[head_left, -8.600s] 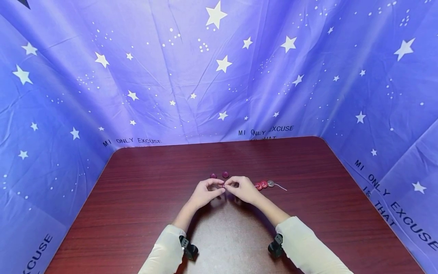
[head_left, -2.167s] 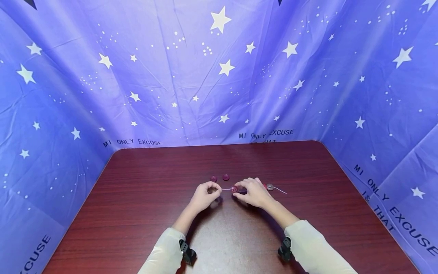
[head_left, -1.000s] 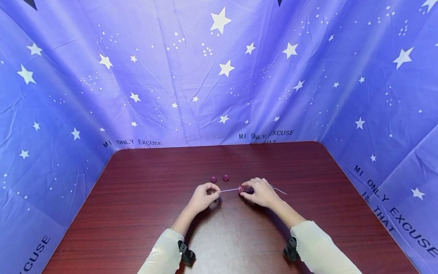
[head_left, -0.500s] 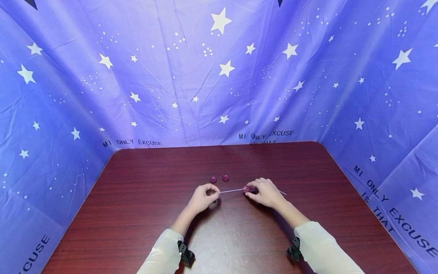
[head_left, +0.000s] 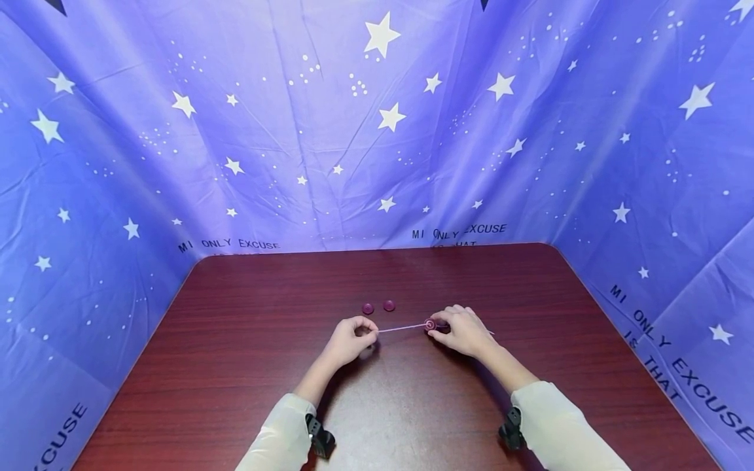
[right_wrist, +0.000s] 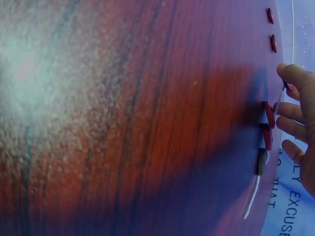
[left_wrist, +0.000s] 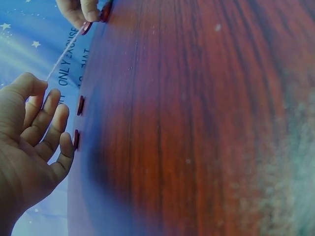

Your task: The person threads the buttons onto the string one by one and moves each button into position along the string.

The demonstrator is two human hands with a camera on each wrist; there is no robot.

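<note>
A pale string (head_left: pixel 402 328) runs taut between the two hands. My left hand (head_left: pixel 349 339) pinches its end between thumb and forefinger, the other fingers loosely bent in the left wrist view. My right hand (head_left: pixel 464 331) holds a dark red button (head_left: pixel 430 325) by its edge, and the string passes through that button. Beyond the right fingers, in the right wrist view, two red buttons (right_wrist: pixel 268 115) and a grey button (right_wrist: pixel 261 162) sit on the same string, whose loose tail (right_wrist: pixel 251 197) lies on the table. The head view hides these behind the right hand.
Two loose maroon buttons, one (head_left: pixel 368 309) left of the other (head_left: pixel 389 305), lie on the dark red wooden table (head_left: pixel 265 294) just beyond the hands. A blue star-printed curtain (head_left: pixel 330 131) stands around the table's back and sides.
Earlier both hands met at the middle. The right hand has since drawn rightward with the button along the string, lengthening the taut stretch; the left hand has barely moved.
</note>
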